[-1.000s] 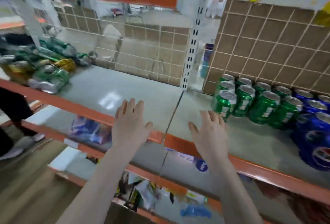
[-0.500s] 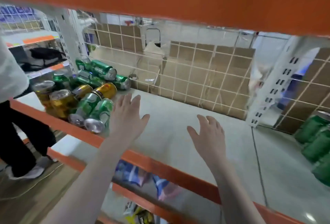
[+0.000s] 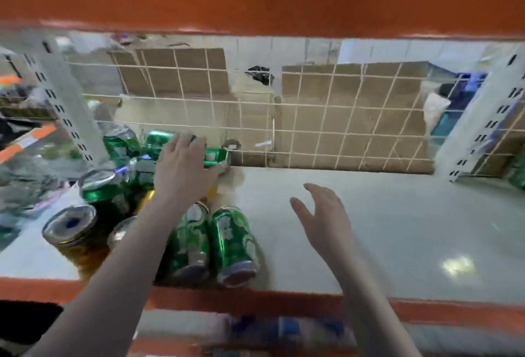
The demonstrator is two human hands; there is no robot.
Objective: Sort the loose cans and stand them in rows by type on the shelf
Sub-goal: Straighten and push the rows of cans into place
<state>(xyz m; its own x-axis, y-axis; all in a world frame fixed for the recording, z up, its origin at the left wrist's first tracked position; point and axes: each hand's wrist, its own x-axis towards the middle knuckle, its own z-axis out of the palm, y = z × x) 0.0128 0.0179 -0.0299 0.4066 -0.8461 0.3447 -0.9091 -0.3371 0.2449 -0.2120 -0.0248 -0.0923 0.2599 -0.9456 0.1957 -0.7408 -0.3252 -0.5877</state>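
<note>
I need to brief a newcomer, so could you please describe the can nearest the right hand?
On the grey shelf, find the can pile at its left. The can lies at the pile's right edge: green, on its side, base toward the orange front lip, bare shelf to its right.

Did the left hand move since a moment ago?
Yes. The left hand went forward over the pile to a green can lying by the wire back grid.
</note>
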